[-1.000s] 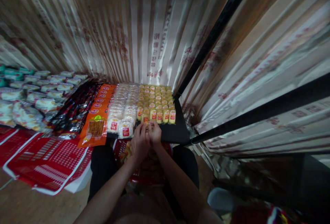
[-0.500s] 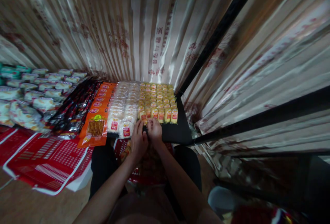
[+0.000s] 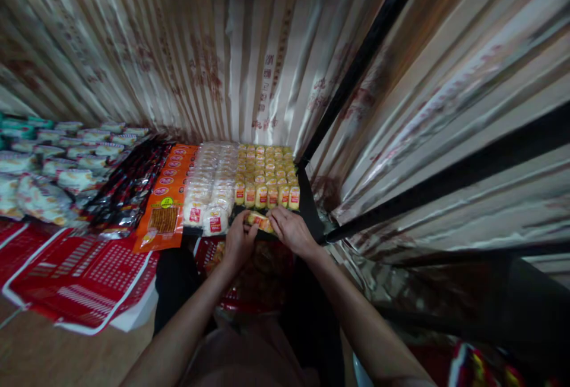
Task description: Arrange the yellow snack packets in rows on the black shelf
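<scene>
Between my hands, low over the front of the black shelf (image 3: pixel 307 230), a small yellow snack packet (image 3: pixel 259 221) lies sideways. My left hand (image 3: pixel 240 240) pinches its left end with thumb and fingers. The fingers of my right hand (image 3: pixel 290 230) are closed over its right end. Just beyond stand neat rows of matching yellow packets (image 3: pixel 267 173) with red labels on the nearest ones. To their left, clear-wrapped white round snacks (image 3: pixel 215 221) are lined up, touching the rows.
Orange snack bags (image 3: pixel 167 197) and dark glossy packets (image 3: pixel 129 182) overlap further left, then white packets (image 3: pixel 75 179). A red basket (image 3: pixel 84 274) hangs below them. Another red basket (image 3: pixel 231 298) with packets sits between my knees. Black poles (image 3: pixel 445 191) and a pleated curtain (image 3: pixel 249 48) border the shelf.
My hands have moved apart, the right one going rightward. The yellow packet now shows sideways between them, and the front row of yellow packets is fully visible.
</scene>
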`<state>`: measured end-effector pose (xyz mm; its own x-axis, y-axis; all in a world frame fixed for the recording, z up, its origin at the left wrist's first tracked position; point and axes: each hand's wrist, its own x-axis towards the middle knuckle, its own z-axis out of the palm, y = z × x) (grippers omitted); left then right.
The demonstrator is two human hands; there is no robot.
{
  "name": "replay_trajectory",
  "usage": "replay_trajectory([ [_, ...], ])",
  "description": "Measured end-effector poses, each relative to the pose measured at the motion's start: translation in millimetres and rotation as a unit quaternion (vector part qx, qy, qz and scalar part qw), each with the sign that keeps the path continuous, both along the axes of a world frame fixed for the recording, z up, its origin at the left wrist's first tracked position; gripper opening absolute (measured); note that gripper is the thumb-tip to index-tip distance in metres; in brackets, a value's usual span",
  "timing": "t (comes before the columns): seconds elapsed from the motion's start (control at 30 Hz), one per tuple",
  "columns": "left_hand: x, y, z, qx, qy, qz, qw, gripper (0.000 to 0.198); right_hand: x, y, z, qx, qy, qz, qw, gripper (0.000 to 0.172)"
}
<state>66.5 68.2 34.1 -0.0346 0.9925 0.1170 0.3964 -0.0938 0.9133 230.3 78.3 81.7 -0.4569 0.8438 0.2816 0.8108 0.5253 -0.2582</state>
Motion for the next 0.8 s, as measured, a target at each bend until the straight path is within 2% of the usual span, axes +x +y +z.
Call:
replay_trajectory([
  [0.1, 5, 1, -10.0, -0.082, -0.143, 0.044, 0.985, 0.018, 2, -7, -9.2, -0.011, 0.055, -0.031, 0.998, 0.024],
  [0.2, 9, 0, -15.7, -0.143, -0.273, 0.104, 0.946, 0.02, 5, -12, -28.0, -0.025, 0.166, -0.132, 0.977, 0.024],
  [0.3, 16, -3, -16.7, -0.181, -0.353, 0.147, 0.906, 0.026, 1, -16, -52.3, -0.105, 0.327, -0.243, 0.907, 0.037],
  [0.37, 22, -6, -16.4, -0.195, -0.381, 0.16, 0.89, 0.027, -6, -18, -66.8, -0.218, 0.437, -0.243, 0.838, 0.043],
  [0.4, 25, -8, -16.4, -0.199, -0.388, 0.159, 0.886, 0.027, -11, -18, -72.1, -0.252, 0.469, -0.23, 0.815, 0.046],
  [0.43, 28, -10, -16.7, -0.202, -0.388, 0.155, 0.886, 0.026, -15, -18, -75.5, -0.263, 0.486, -0.22, 0.804, 0.047],
  [0.47, 29, -11, -17.3, -0.203, -0.381, 0.149, 0.89, 0.023, -19, -16, -76.8, -0.26, 0.488, -0.213, 0.806, 0.046],
  [0.5, 30, -13, -18.2, -0.202, -0.362, 0.144, 0.898, 0.021, -23, -13, -76.0, -0.24, 0.475, -0.212, 0.82, 0.045],
  [0.57, 28, -16, -21.0, -0.185, -0.293, 0.149, 0.926, 0.021, -28, -5, -69.1, -0.183, 0.412, -0.211, 0.867, 0.04],
  [0.67, 20, -18, -26.6, -0.106, -0.145, 0.173, 0.968, 0.028, -34, 15, -52.1, -0.124, 0.279, -0.181, 0.935, 0.036],
  [0.73, 14, -18, -29.9, -0.065, -0.079, 0.167, 0.981, 0.028, -40, 30, -42.3, -0.12, 0.208, -0.144, 0.96, 0.036],
  [0.8, 10, -16, -32.3, -0.052, -0.053, 0.141, 0.987, 0.029, -46, 43, -36.4, -0.12, 0.167, -0.099, 0.974, 0.038],
])
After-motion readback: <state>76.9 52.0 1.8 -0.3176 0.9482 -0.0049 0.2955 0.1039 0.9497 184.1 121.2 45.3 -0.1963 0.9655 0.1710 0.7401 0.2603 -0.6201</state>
